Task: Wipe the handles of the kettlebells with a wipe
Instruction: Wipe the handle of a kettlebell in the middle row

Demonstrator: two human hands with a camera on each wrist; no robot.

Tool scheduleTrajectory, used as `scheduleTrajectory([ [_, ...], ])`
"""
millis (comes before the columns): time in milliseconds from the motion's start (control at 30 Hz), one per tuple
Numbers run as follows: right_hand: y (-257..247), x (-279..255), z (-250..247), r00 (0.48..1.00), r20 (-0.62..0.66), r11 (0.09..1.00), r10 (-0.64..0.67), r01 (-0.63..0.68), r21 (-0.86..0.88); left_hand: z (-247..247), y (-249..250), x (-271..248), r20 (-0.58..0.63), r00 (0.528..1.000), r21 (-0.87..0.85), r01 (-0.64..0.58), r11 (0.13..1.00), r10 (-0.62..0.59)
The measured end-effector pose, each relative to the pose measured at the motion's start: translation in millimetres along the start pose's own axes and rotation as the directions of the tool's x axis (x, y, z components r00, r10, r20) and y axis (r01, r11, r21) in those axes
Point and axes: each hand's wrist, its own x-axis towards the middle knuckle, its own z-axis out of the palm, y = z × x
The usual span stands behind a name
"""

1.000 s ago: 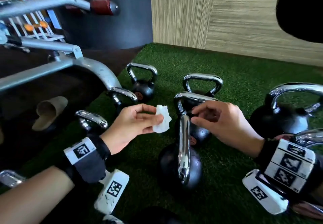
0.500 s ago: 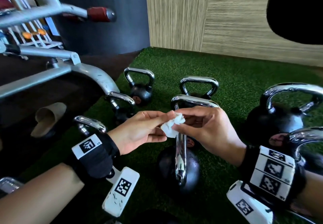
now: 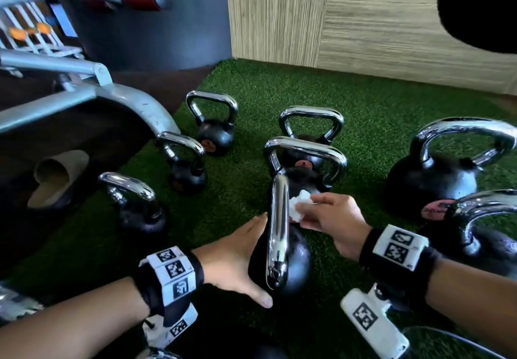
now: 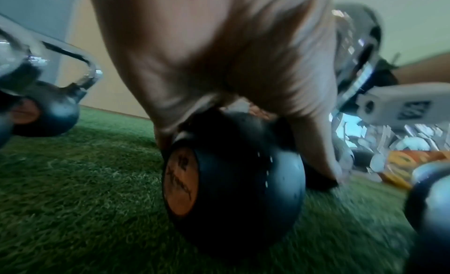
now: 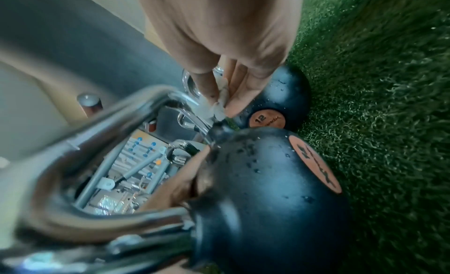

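On green turf stands the nearest black kettlebell [image 3: 296, 260], its chrome handle [image 3: 278, 218] pointing away from me. My left hand [image 3: 257, 259] cups the left side of its ball, thumb near me and fingers on the far side. The left wrist view shows that hand [image 4: 219, 66] wrapped over the ball [image 4: 231, 191]. My right hand [image 3: 307, 210] pinches a crumpled white wipe [image 3: 298, 206] against the handle's right side. In the right wrist view, its fingertips [image 5: 233, 101] squeeze the wipe [image 5: 219, 104] where the handle [image 5: 109, 114] meets the ball [image 5: 268, 181].
Several more kettlebells stand around: small ones on the left [image 3: 140, 213] [image 3: 187, 173] [image 3: 215, 134], one just behind [image 3: 310, 157], and big ones on the right [image 3: 430, 182] [image 3: 489, 241]. A grey machine frame [image 3: 126, 98] rises on the left. A wood-panel wall [image 3: 363, 22] closes the back.
The wipe passed from my left hand to my right. The right hand then brought it down onto the near handle. The left hand dropped to cup the kettlebell's ball.
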Motion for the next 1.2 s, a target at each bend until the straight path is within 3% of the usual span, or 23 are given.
scheduleTrajectory([
  [100, 16.4, 7.3, 8.6, 0.999, 0.029, 0.996, -0.029, 0.031, -0.087, 10.4, 15.2, 1.1, -0.138, 0.990, 0.001, -0.038, 0.999, 0.038],
  [200, 26.8, 13.5, 10.1, 0.997, 0.025, 0.989, -0.074, 0.077, -0.128, 12.8, 14.6, 4.0, -0.210, 0.978, -0.116, -0.027, 0.993, 0.002],
  [367, 11.9, 16.7, 14.5, 0.985, 0.046, 0.974, -0.165, 0.170, -0.149, 14.2, 3.0, 7.2, -0.231, 0.973, -0.141, -0.029, 0.990, -0.005],
  [500, -4.2, 27.5, 10.1, 0.939, 0.034, 0.911, -0.342, 0.340, -0.235, 9.4, -3.9, 11.7, -0.208, 0.978, -0.097, -0.024, 0.995, 0.003],
  [667, -3.9, 34.2, 6.2, 0.941, 0.050, 0.847, -0.335, 0.324, -0.420, -0.2, -10.4, 21.3, -0.159, 0.987, -0.061, -0.019, 0.998, 0.009],
  [767, -21.5, 39.3, 8.8, 0.863, 0.042, 0.736, -0.503, 0.453, -0.504, -7.0, -13.4, 26.3, -0.126, 0.992, -0.063, -0.036, 0.997, 0.028],
  [900, -35.0, 25.0, 11.4, 0.658, 0.230, 0.465, -0.717, 0.697, -0.546, -12.7, -17.8, 28.5, -0.099, 0.994, -0.097, -0.046, 0.994, 0.036],
  [933, -33.7, 26.8, 10.8, 0.631, 0.259, 0.427, -0.731, 0.719, -0.549, -14.1, -18.3, 29.4, -0.092, 0.995, -0.112, -0.038, 0.993, 0.028],
  [1100, -42.8, 40.2, 13.5, 0.680, 0.297, 0.480, -0.670, 0.702, -0.525, -20.6, -15.5, 32.5, -0.068, 0.997, -0.164, -0.047, 0.985, 0.036],
  [1200, -43.2, 13.4, 13.8, 0.589, 0.393, 0.382, -0.706, 0.784, -0.490, -21.3, -19.3, 32.2, -0.084, 0.996, -0.202, -0.055, 0.978, 0.039],
])
